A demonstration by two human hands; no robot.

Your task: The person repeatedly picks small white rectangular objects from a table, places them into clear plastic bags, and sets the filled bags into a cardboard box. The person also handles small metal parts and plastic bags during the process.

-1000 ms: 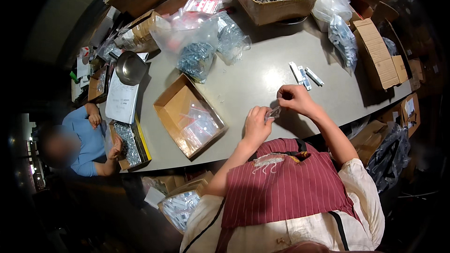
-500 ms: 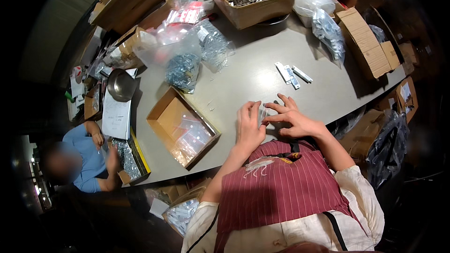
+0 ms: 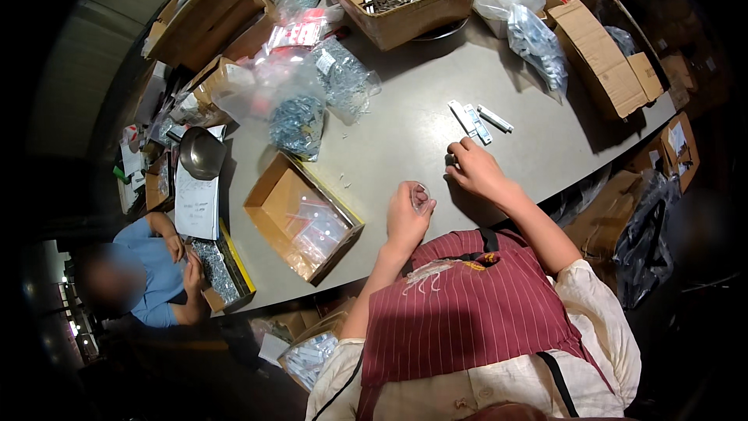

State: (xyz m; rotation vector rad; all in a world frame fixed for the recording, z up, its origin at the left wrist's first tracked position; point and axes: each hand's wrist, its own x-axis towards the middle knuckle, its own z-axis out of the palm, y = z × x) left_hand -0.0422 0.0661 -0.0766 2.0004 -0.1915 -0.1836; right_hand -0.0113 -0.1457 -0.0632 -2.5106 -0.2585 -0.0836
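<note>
My left hand (image 3: pixel 407 214) is closed on a small clear plastic bag (image 3: pixel 421 198), whose edge shows beside the thumb and fingers. To its right and a bit farther off, my right hand (image 3: pixel 473 169) is held over the table with its fingers curled together. Something small and dark shows at those fingertips, but I cannot make it out. Just beyond the right hand lie a few slim white strips (image 3: pixel 469 123) side by side, and a narrow grey-and-white bar (image 3: pixel 495 119) lies at an angle near them.
An open cardboard box (image 3: pixel 351 217) with small clear bags stands left of my hands. Farther back are bags of metal parts (image 3: pixel 297 126) and a box of metal clips (image 3: pixel 397 19). Cardboard (image 3: pixel 596 58) stands at the right. A co-worker in blue (image 3: pixel 160 281) handles parts at the left.
My hands have moved apart. The left keeps the clear bag and has drawn slightly nearer; the right has left the bag and moved farther out toward the white strips, its fingers curling.
</note>
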